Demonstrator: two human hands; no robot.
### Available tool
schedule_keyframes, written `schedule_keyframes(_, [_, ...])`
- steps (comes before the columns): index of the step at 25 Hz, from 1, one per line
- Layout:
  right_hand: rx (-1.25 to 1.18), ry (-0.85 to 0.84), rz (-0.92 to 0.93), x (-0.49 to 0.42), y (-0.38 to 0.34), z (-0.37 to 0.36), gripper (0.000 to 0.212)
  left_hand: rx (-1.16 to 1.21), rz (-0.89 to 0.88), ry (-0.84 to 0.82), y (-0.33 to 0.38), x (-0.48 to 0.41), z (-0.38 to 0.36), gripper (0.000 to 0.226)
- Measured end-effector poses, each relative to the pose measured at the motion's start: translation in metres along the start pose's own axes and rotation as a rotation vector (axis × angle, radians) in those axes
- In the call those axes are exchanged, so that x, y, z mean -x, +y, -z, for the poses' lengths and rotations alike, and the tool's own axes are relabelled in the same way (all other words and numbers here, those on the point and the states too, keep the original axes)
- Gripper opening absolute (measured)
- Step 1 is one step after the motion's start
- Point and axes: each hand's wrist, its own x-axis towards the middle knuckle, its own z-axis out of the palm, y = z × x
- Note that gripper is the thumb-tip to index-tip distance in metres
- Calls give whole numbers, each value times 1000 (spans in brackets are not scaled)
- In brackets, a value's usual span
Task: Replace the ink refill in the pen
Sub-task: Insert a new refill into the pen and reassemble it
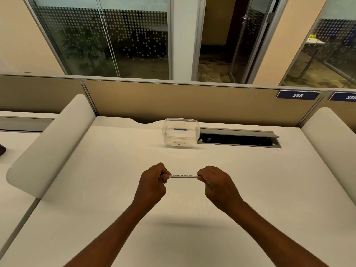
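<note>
Hands at lower centre: left hand (154, 181) and right hand (214, 182) each pinch one end of a slim white pen (183, 176), held level above the white desk (96, 189); its print is unreadable. Above centre, a clear plastic tub (180, 132) labelled "RECYCLE" holds a blue-striped stick (180, 129). Upper-right plaques read 385 (297, 95) and 386 (344, 97).

A white bench (107, 170) was seen, bounded at the rear by a tan partition (173, 101). Number plates reading 385 (297, 95) and, partly cut off, 386 (344, 97) were fixed to the partition. An open cable slot (238, 140) was noted at the bench's rear. Dotted glass panels (115, 35) stood beyond.
</note>
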Motion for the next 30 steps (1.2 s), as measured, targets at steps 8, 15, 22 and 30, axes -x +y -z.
schedule_keyframes(8, [-443, -239, -389, -5, 12, -2, 31, -60, -112, 40, 0, 0, -3, 32])
schedule_keyframes(15, [-714, -309, -607, -8, 26, -2, 22, -53, -96, 6, -6, -6, -8, 35])
schedule_keyframes(22, [-711, -222, -607, -13, 28, -10, 27, -40, -67, -17, -13, -15, -20, 35])
schedule_keyframes(30, [-657, -125, -605, -24, 48, -22, 17, 54, -66, -125, -28, -37, -32, 18])
